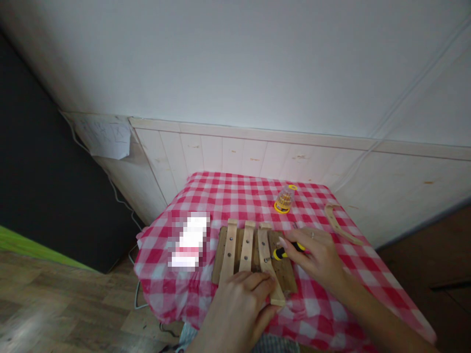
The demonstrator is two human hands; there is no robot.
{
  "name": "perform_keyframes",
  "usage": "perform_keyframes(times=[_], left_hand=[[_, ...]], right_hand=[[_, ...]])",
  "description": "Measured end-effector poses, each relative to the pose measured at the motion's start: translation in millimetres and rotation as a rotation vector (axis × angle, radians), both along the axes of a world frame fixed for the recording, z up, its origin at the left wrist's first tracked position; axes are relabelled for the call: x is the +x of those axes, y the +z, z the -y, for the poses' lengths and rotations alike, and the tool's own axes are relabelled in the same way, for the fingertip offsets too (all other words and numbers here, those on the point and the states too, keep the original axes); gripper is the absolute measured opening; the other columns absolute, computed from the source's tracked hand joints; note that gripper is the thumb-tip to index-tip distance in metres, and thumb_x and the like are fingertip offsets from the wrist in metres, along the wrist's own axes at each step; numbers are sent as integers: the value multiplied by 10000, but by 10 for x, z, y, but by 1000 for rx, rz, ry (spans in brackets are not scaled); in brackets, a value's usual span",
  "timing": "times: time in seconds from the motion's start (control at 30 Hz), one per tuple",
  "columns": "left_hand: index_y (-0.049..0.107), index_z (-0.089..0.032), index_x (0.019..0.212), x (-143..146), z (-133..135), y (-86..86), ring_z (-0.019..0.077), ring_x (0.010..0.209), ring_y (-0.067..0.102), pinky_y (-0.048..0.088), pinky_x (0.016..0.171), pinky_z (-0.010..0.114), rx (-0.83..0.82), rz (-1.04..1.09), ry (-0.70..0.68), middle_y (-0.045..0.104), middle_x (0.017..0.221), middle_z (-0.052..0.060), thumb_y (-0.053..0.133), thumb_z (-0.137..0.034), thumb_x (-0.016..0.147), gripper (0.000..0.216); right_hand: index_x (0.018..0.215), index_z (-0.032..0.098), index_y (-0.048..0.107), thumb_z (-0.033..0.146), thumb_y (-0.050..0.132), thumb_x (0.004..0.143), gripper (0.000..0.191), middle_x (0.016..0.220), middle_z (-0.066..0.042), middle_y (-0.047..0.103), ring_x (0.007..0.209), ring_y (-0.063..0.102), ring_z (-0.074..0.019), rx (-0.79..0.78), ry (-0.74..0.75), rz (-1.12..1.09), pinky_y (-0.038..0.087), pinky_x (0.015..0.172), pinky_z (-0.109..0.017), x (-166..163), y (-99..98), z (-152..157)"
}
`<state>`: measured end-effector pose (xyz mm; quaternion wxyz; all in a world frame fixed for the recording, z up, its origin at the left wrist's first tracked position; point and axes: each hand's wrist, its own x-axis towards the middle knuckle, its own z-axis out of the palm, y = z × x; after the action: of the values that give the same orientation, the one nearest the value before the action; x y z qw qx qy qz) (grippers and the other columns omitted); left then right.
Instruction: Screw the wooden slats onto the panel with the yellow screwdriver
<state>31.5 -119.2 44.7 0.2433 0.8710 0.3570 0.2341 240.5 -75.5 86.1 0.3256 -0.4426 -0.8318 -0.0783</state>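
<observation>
My right hand (320, 252) is closed round a black and yellow screwdriver (280, 253), whose tip meets a screw on the rightmost wooden slat (264, 247). That curved slat lies on a worn wooden board (286, 278). My left hand (245, 299) presses over the slat's near end, its fingers and thumb closed about it. Left of it, a middle slat (248, 245) and a left slat (230, 245) lie side by side on the board, each with two dark screws or holes showing. My left hand hides their near ends.
A clear cone-shaped case with yellow ends (284, 200) stands behind the board. A loose curved wooden slat (335, 223) lies at the right. Left of the board is a blurred-out bright rectangle (191, 240). A checked red and white cloth (235, 189) covers the table against the wall.
</observation>
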Motion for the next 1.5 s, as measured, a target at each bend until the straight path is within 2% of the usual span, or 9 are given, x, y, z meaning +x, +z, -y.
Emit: perform_keyframes(times=[0.1,0.2,0.33,0.43,0.63,0.77,0.97,1.3,1.5], left_hand=[[697,-163,1199,1,-3,-2,280,999,717,616,878,427,6,1,-2,745,1172,79,775,-118,828,382],[703,-158,1187,-4,-10,3,285,992,719,618,875,436,17,-2,-2,746,1168,83,779,-129,830,366],[709,-165,1171,-7,-13,11,274,989,720,615,883,418,22,18,1,754,1138,74,786,-126,825,357],[717,-169,1152,-4,-10,10,271,991,721,611,894,411,27,24,7,754,1141,74,796,-120,814,350],[720,-178,1144,0,0,-12,274,983,721,615,870,408,40,16,19,751,1148,79,803,-147,818,338],[712,-184,1161,0,3,-9,275,985,720,614,869,415,32,4,21,751,1150,69,788,-157,837,334],[720,-182,1133,10,-13,11,268,972,722,613,860,404,29,-8,18,756,1129,66,781,-169,844,295],[688,-198,1055,-64,-81,169,277,1102,669,567,945,443,136,88,-27,717,1193,62,775,-300,873,226],[641,-184,957,51,-304,343,279,943,678,577,798,444,214,72,208,719,1037,69,772,-263,867,177]], right_hand=[[566,202,572,360,481,1009,479,460,3,567,428,513,-118,246,-110,109,363,504,-263,-46,0,0],[592,205,585,366,448,1018,475,464,0,569,435,508,-130,291,-160,174,350,505,-277,-71,40,-11],[936,182,642,358,353,1041,355,808,-86,743,736,701,-205,-20,-28,113,500,630,-296,-76,96,5],[1274,183,522,259,344,1022,317,1188,-144,719,1072,696,-234,-236,117,66,555,852,-368,-54,151,57],[1409,217,462,221,364,1012,409,1179,-117,741,997,734,-236,-486,124,145,565,836,-362,95,297,118],[1154,207,638,366,430,1027,291,913,-69,784,748,737,-199,-468,98,197,519,650,-284,158,280,76],[636,185,681,566,405,995,592,469,-26,608,447,542,-139,-87,-35,232,291,502,-265,15,105,-20],[657,213,763,624,337,995,682,469,-44,652,436,549,-151,-179,-192,194,249,499,-275,-104,143,3],[630,213,745,629,309,1005,710,464,-40,647,427,538,-142,-201,-179,200,238,487,-276,-107,171,-18]])
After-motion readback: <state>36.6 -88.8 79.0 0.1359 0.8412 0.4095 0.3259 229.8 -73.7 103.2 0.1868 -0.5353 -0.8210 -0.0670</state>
